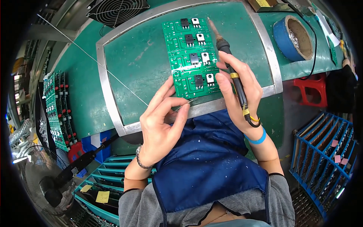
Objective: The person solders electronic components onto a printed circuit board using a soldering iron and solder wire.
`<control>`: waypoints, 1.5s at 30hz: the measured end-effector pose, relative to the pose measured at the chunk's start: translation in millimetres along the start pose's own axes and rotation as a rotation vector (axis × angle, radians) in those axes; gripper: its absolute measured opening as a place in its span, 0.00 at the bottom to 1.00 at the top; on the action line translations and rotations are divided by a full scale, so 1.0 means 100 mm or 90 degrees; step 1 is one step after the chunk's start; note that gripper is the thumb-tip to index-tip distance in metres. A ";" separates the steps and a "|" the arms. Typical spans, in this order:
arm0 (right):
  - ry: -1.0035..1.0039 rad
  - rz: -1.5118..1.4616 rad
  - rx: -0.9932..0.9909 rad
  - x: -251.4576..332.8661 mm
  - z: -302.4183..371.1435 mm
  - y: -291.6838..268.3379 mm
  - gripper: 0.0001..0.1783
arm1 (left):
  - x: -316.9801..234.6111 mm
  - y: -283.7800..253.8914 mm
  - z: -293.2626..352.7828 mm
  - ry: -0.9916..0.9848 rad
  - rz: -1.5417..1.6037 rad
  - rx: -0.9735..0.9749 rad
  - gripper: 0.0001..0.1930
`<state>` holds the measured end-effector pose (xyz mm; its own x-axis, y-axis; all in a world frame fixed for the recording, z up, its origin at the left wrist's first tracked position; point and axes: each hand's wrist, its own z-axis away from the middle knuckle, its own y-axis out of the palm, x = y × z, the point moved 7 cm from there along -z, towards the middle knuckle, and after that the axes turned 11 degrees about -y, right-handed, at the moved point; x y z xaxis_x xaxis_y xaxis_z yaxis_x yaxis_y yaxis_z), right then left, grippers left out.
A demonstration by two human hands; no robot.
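Note:
A green circuit board (174, 49) lies on the green mat, carrying pairs of black and white-faced three-legged components. My left hand (159, 123) pinches a thin solder wire (113, 76) between thumb and forefinger, its tip showing just beyond them by the board's near edge. Other fingers of that hand rest along the board's lower left edge. In my right hand (247, 81) is a soldering iron (238, 89), its tip pointing away from me past the board's upper right side. Fingers of this hand are close to the board's right edge; contact is unclear.
A metal frame (107, 87) borders the mat. At right stand a blue-sided roll (281, 39), a red stool (319, 90) and a blue rack (298, 159). Leftward are stacked circuit boards (56, 113), a fan (45, 185) and a teal rack (90, 206). A black fan grille (117, 11) sits at the back.

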<state>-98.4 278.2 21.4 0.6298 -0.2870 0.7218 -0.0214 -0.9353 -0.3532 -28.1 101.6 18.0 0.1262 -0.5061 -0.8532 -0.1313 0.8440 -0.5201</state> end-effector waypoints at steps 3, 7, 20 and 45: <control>-0.001 0.005 -0.009 0.08 0.02 -0.03 0.23 | -0.01 -0.02 0.04 -0.025 0.027 0.016 0.04; -0.003 -0.008 -0.030 0.23 0.16 -0.22 0.29 | -0.05 0.02 0.21 0.001 0.010 0.074 0.05; 0.036 -0.024 -0.013 0.10 0.48 -0.28 0.30 | -0.15 0.00 0.30 -0.009 -0.013 0.132 0.06; 0.049 -0.012 -0.010 0.07 0.19 -1.05 0.19 | -0.42 -0.05 -0.68 0.061 -0.094 0.103 0.11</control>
<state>-77.2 378.7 52.3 0.5692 -0.2837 0.7717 -0.0232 -0.9438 -0.3298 -99.8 106.2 53.6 0.0367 -0.6339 -0.7726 0.0416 0.7734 -0.6326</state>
